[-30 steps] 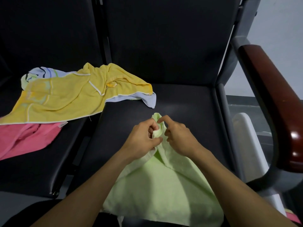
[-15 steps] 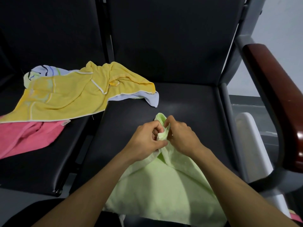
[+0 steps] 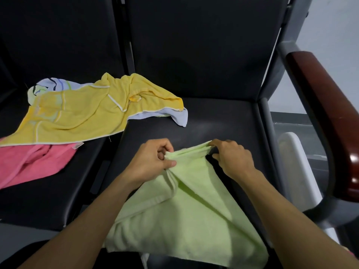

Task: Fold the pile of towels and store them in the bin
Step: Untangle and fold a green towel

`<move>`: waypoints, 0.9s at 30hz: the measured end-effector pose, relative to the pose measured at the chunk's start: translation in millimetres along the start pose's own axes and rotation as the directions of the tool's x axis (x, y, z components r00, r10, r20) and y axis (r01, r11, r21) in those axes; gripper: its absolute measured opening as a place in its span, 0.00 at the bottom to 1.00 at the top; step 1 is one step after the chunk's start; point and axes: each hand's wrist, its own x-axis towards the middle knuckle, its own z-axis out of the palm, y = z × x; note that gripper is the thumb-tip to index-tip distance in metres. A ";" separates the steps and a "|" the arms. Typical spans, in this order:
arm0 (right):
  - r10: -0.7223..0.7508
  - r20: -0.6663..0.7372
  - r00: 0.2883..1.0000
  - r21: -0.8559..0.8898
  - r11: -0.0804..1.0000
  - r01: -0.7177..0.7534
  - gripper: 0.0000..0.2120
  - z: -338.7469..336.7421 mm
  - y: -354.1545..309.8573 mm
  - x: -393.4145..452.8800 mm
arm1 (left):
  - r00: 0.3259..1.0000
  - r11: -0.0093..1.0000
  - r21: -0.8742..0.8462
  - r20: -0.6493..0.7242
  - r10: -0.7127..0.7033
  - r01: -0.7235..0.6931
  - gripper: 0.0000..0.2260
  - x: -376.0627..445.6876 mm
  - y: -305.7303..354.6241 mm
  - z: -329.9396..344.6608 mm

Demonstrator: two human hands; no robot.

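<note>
Directly ahead, two black padded seats [image 3: 213, 121] are joined side by side, their tall dark backrests filling the upper part of the view. At the right, a grey metal frame carries a glossy reddish-brown armrest [image 3: 326, 105], and a pale grey wall [image 3: 330, 35] is seen behind it. Beside the right seat, low under the armrest, a white object [image 3: 297, 167] is partly shown; it may be the rim of a bin, though too little of it is seen to be sure, and nothing inside it can be made out.

On the right seat a light green towel [image 3: 180, 220] is spread toward the viewer, its far edge gathered and lifted between both hands. That edge is pinched at one end by the left hand [image 3: 153, 162], thumb against curled fingers, and at the other end by the right hand [image 3: 231, 158], whose fingers are curled down over the cloth. A short, taut, layered band of towel is stretched between the two hands, which are held apart.

On the left seat a yellow towel [image 3: 81, 113] with white piping is laid crumpled, one corner reaching over onto the right seat. A white towel [image 3: 180, 117] is partly covered by it, with striped markings visible at its far left end. A pink towel [image 3: 33, 166] lies partly under the yellow one at the near left. A small tag [image 3: 77, 145] is seen at the edge of the pink towel; no writing on it can be read.
</note>
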 end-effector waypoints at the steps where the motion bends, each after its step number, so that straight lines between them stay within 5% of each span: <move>1: -0.001 -0.021 1.000 0.004 1.000 0.001 0.14 -1.9 -0.2 -0.5 | 0.999 1.000 -0.005 -0.042 -0.017 0.017 0.12 1.6 -3.3 -3.8; 7: -0.019 -0.140 0.990 0.052 0.998 0.027 0.07 -11.7 -7.9 -2.9 | 0.949 0.996 -0.027 -0.300 -0.094 0.090 0.10 14.0 -10.5 -22.1; 14: -0.072 -0.132 0.989 0.247 0.964 0.103 0.14 -14.2 -6.8 -2.5 | 0.920 0.989 -0.100 -0.365 -0.140 0.111 0.11 20.2 -10.4 -24.6; 20: -0.014 -0.175 0.984 0.626 0.770 0.122 0.08 -16.4 -6.1 -3.3 | 0.905 0.978 -0.179 -0.388 -0.174 0.111 0.11 24.1 -11.0 -26.4; 27: 0.073 -0.191 0.979 0.783 0.613 0.107 0.08 -19.7 -9.4 2.6 | 0.892 0.972 -0.226 -0.427 -0.151 0.057 0.04 25.9 -1.9 -25.4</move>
